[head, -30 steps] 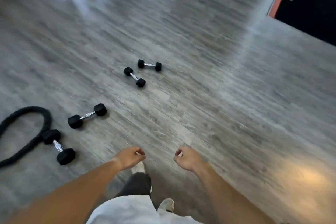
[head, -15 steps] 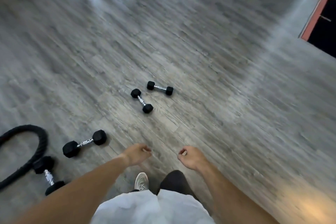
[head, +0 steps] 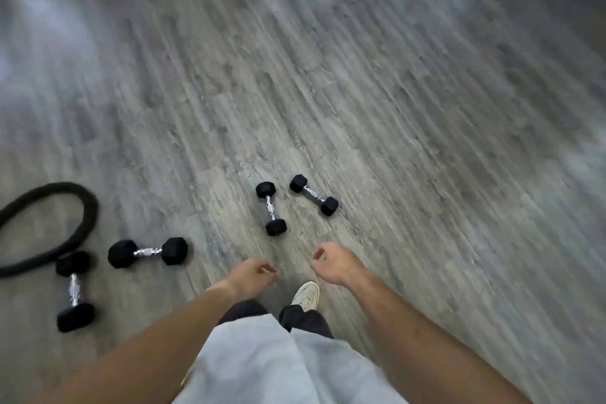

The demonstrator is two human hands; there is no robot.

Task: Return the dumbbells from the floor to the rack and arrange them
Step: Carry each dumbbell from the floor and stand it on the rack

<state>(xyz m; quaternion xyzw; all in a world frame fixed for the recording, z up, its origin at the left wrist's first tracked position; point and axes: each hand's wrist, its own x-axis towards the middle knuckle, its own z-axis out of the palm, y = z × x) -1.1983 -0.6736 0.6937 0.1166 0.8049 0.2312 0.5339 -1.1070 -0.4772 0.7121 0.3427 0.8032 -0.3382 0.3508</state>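
Several black hex dumbbells with chrome handles lie on the grey wood floor. Two small ones sit just ahead of me: one lying nearly lengthwise and one slanted to its right. Two larger ones lie to my left: one crosswise and one lengthwise beside the rope. My left hand and my right hand hang in front of me with loosely curled fingers and hold nothing. Both are short of the small dumbbells. No rack is in view.
A thick black rope loops on the floor at the far left, touching the lengthwise large dumbbell's far end. My white shoe steps forward between my hands. Bare grey floor stretches ahead and to the right.
I have walked forward: the dumbbells have drawn nearer and lower in view, and the view has swung so the orange wall edge at right is gone. My hands stay empty.
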